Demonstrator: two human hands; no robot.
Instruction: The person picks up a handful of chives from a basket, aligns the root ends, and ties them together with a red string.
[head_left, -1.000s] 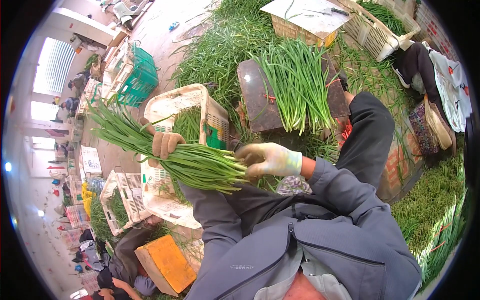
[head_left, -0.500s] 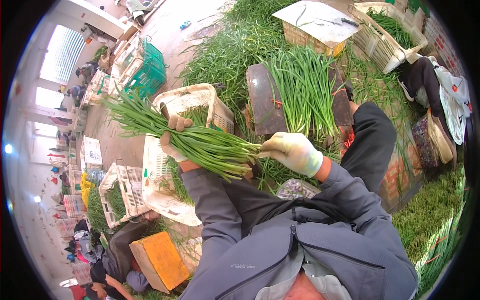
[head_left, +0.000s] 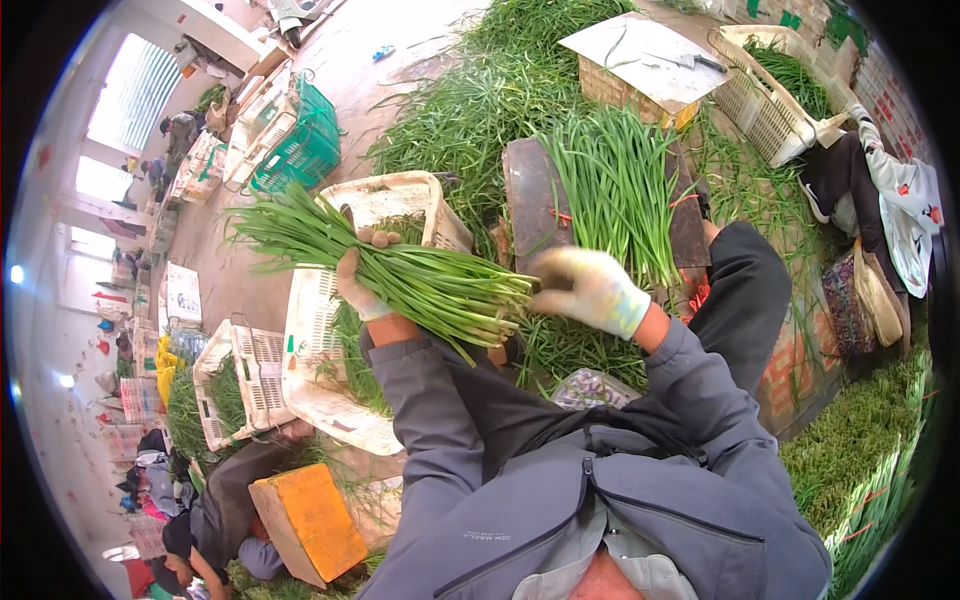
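My left hand [head_left: 362,288], in a glove with tan fingertips, is closed around a thick bunch of green garlic chives [head_left: 440,290]. The leaf tips fan out to the left and the pale stem ends point right. Beside those ends is my gloved right hand [head_left: 595,293], smeared by motion; its thumb and fingers look apart, with nothing visible between them. In front of me more chives [head_left: 615,190] lie on a dark board [head_left: 530,195], with red ties near them.
A white crate [head_left: 455,225] stands beyond my left hand, and an orange-topped box [head_left: 325,520] is at lower left. Loose chives [head_left: 450,130] heap on the floor ahead. A knife [head_left: 690,62] rests on a white board [head_left: 625,60]. Bundled chives [head_left: 860,475] line the right; other people sit at left.
My right hand has come away from the stem ends it was pinching and its fingers have parted. The bunch in my left hand has shifted slightly right in view.
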